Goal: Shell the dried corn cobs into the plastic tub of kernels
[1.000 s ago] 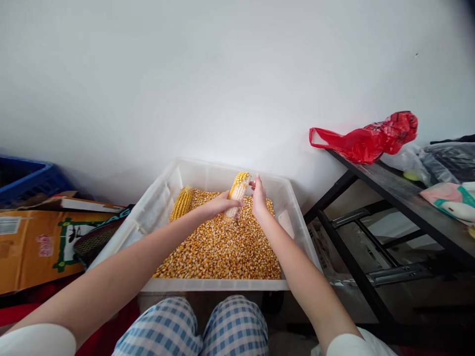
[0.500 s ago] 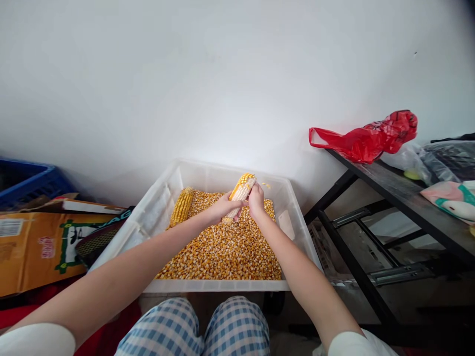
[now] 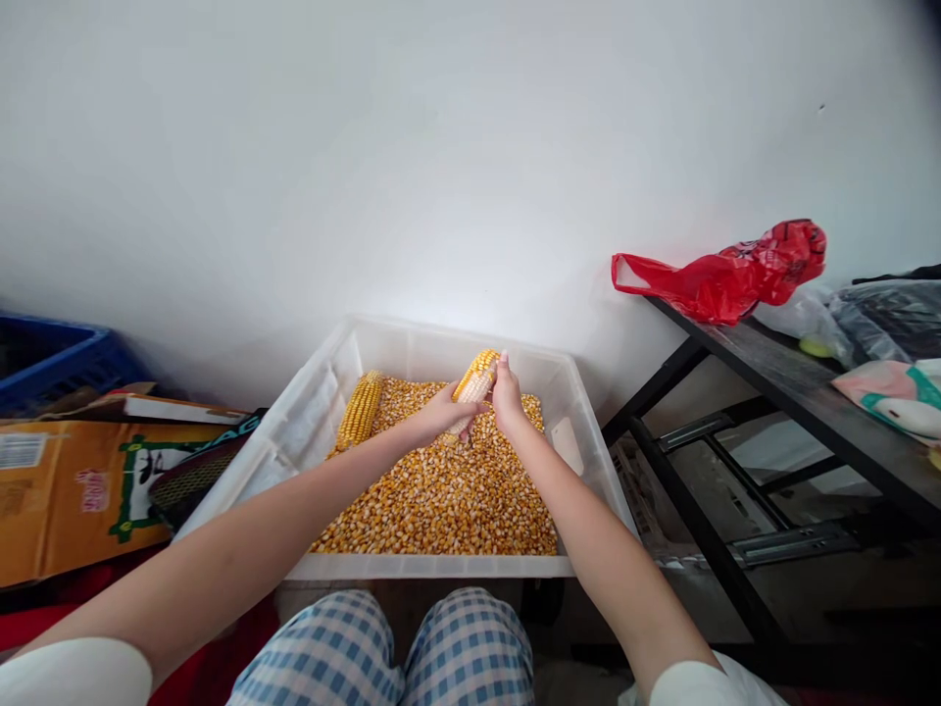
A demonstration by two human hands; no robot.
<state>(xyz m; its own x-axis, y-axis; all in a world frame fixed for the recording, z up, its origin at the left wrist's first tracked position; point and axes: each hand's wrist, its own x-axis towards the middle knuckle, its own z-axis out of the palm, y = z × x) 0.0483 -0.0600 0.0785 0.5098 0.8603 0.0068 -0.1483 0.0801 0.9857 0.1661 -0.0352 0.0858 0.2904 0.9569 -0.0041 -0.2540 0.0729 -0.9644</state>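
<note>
A partly stripped corn cob (image 3: 477, 378) is held tilted over a translucent plastic bin (image 3: 426, 566). Yellow kernels cover its upper left side, while the side facing me is pale and bare. My left hand (image 3: 441, 414) is wrapped round the lower part of the cob. At the upper right of the cob, my right hand (image 3: 506, 394) is closed against it with the thumb up along its edge. Loose corn kernels (image 3: 441, 505) fill the bottom of the bin. Another corn cob (image 3: 360, 410), full of kernels, lies on them at the left.
On the right stands a black metal-framed table (image 3: 794, 373) with a red plastic bag (image 3: 735, 279) on top. To the left are a cardboard box (image 3: 59, 490), a dark racket bag (image 3: 198, 480) and a blue crate (image 3: 80, 363). A white wall (image 3: 441, 147) rises behind the bin.
My right thumb has come up and straightened along the cob's edge. The cob's top end has dipped slightly. Kernels seen in the air to its right are gone from there.
</note>
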